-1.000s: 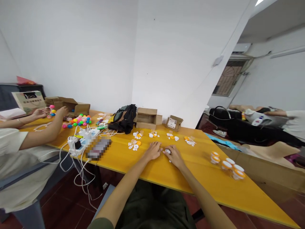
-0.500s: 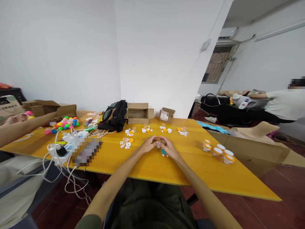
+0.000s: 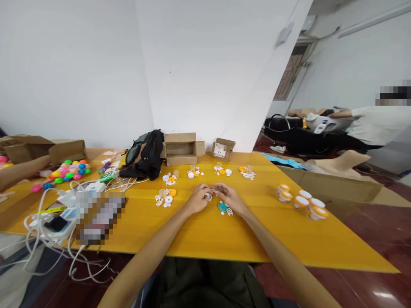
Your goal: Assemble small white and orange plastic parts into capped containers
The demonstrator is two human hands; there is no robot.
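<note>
My left hand [image 3: 199, 199] is closed on a small white round plastic part [image 3: 208, 196], held low over the table. Facing it, my right hand [image 3: 230, 198] has its fingertips pinched together close to that part; what they hold is mostly hidden. Just below the right fingers lie a teal ring [image 3: 222, 207] and a white perforated plastic piece [image 3: 229, 211]. Farther left is a group of parts with an orange ring [image 3: 172, 192], a white disc [image 3: 168, 199] and a clear cup [image 3: 162, 193].
More small groups of parts lie along the table's far side. Several clear jars with orange-and-white lids [image 3: 301, 201] stand at right. Cardboard boxes [image 3: 181, 159], a black backpack [image 3: 149, 156], colourful balls [image 3: 69, 171] and a power strip with cables [image 3: 61, 224] occupy the back and left. Another person's arm [image 3: 25, 171] reaches in.
The view has tilted and shifted. My hands have drawn slightly apart, exposing the white round part at the left fingers and more of the teal ring. The other person's arm has moved.
</note>
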